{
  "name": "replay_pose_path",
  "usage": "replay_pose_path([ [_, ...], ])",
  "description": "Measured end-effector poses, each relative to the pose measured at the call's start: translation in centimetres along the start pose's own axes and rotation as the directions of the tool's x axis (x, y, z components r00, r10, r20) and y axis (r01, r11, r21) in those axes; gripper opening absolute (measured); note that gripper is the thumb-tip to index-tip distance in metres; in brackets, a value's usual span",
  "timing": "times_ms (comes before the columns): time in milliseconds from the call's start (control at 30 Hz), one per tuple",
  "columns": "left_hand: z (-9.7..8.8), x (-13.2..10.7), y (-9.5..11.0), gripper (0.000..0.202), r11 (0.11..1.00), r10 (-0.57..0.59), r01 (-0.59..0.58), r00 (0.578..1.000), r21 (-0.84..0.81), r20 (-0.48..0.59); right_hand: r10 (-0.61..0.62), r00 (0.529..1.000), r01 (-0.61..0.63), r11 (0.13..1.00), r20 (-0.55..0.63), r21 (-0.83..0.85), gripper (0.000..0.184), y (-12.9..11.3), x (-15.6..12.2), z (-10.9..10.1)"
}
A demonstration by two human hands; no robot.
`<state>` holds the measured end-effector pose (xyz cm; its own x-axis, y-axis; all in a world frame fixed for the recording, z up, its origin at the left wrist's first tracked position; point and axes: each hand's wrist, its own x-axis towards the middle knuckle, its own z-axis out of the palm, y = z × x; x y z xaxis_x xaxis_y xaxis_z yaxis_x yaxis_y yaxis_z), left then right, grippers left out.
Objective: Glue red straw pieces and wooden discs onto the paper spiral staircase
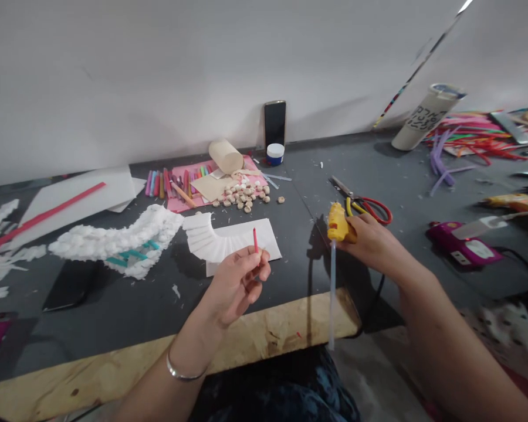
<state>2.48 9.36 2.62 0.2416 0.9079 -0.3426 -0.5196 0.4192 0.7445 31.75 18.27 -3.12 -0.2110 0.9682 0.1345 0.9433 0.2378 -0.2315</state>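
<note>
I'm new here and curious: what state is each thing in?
Thin red stick: pinched in left hand
Yellow glue gun: gripped in right hand, glue stick protruding
Scissors: lying flat
Smartphone: propped upright, screen dark
White-lidded jar: closed
Cream cylinder: on its side
Pleated white strip: curved
Small beige pieces: heaped loosely

Yellow on glue gun [338, 223], milky blue on glue stick [332, 293]. Red on small stick [255, 240]. White on paper fan [209, 241] and fluff [114, 235], teal on bars [134, 254]. Red and yellow on scissor handles [379, 204]. Magenta on power strip [449, 244]. Black lettering over off-white on tumbler [426, 118].
</note>
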Motion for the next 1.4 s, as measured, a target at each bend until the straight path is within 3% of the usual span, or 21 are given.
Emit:
replay_pose_path([
  [100, -0.1, 0.0, 0.1, 0.031, 1.000, -0.011, 0.011, 1.000, 0.011, 0.017, -0.018, 1.000, 0.018, 1.000, 0.012, -0.010, 0.035, 0.2, 0.4, 0.0],
  [233, -0.2, 0.0, -0.4, 0.027, 0.997, 0.016, -0.018, 0.999, 0.075, 0.030, -0.147, 0.989, 0.147, 0.989, -0.020, 0.030, 0.031, -0.1, 0.2, -0.9],
  [367, 0.0, -0.2, -1.1, 0.017, 0.920, 0.210, -0.185, 0.977, 0.345, -0.037, -0.113, 0.979, 0.143, 0.974, -0.169, 0.176, 0.034, -3.3, -1.4, -3.3],
  [467, 0.2, -0.5, -1.6, 0.008, 0.699, 0.441, -0.331, 0.897, 0.634, -0.018, -0.156, 0.979, 0.201, 0.855, -0.133, 0.478, 0.023, -7.7, -3.7, -4.5],
  [600, 0.0, -0.4, -2.1, 0.010, 0.205, 0.706, -0.538, 0.660, 0.818, 0.258, -0.108, 0.991, 0.130, 0.637, -0.079, 0.760, 0.016, -12.7, -6.2, -3.7],
  [700, -0.5, -0.1, -2.4, 0.010, -0.047, 0.738, -0.591, 0.523, 0.805, 0.427, -0.001, 0.997, 0.066, 0.537, -0.077, 0.841, 0.014, -14.4, -6.8, -2.4],
  [800, -0.8, -0.1, -2.5, 0.006, -0.213, 0.716, -0.580, 0.455, 0.786, 0.530, 0.082, 0.993, 0.026, 0.525, -0.081, 0.851, 0.010, -14.8, -6.7, -1.7],
  [867, -0.8, -0.3, -2.5, 0.005, -0.290, 0.696, -0.563, 0.430, 0.774, 0.575, 0.106, 0.992, 0.006, 0.534, -0.074, 0.845, 0.009, -14.8, -6.5, -1.5],
  [1133, -1.0, -0.4, -2.5, 0.009, -0.352, 0.718, -0.536, 0.372, 0.767, 0.589, 0.161, 0.983, -0.004, 0.521, -0.093, 0.853, 0.011, -14.8, -6.5, -1.2],
  [1400, -1.1, -0.2, -2.7, 0.011, -0.341, 0.715, -0.554, 0.372, 0.760, 0.591, 0.140, 0.977, 0.052, 0.586, -0.164, 0.808, 0.008, -14.4, -6.6, -1.2],
])
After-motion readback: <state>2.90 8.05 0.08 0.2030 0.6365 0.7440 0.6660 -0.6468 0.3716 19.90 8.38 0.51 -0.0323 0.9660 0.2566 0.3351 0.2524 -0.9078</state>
